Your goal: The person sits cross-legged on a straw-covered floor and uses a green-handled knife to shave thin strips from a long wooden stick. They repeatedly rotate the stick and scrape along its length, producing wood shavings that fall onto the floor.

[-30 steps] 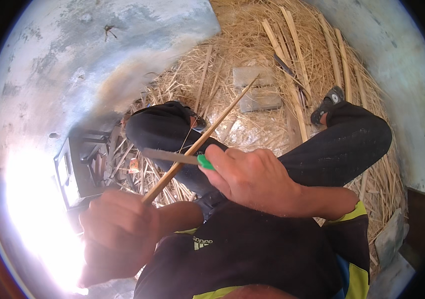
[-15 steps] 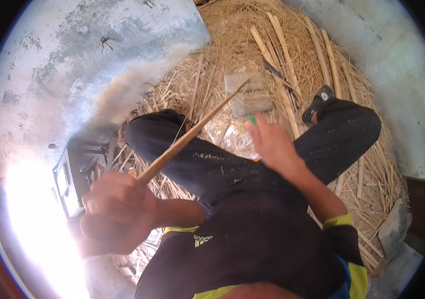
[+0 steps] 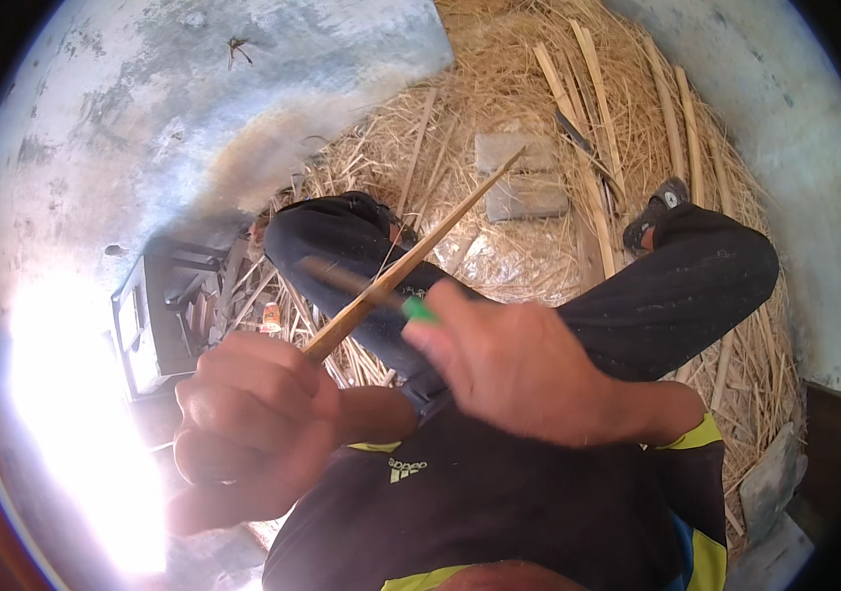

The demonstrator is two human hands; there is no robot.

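My left hand (image 3: 261, 419) is closed in a fist around the thick end of a pointed bamboo stick (image 3: 440, 231), which slants up and away to the right. My right hand (image 3: 514, 360), slightly blurred, is wrapped round the green handle (image 3: 418, 310) of a knife. Its thin blade (image 3: 336, 277), smeared by motion, lies across the stick a little beyond my left fist. Whether the blade's edge touches the wood I cannot tell. A thin sliver (image 3: 393, 243) stands off the stick near the blade.
My bent legs (image 3: 676, 286) frame a floor strewn with shavings (image 3: 341, 148). Two grey bricks (image 3: 527, 203) lie ahead, beside long bamboo strips (image 3: 593, 187) and a dark curved blade-like tool (image 3: 575, 133). A dark metal frame (image 3: 159, 315) stands by the left wall (image 3: 144, 148).
My right hand has swung left and toward me, bringing the knife across the stick. The left hand still grips the stick; the whole view has shifted slightly.
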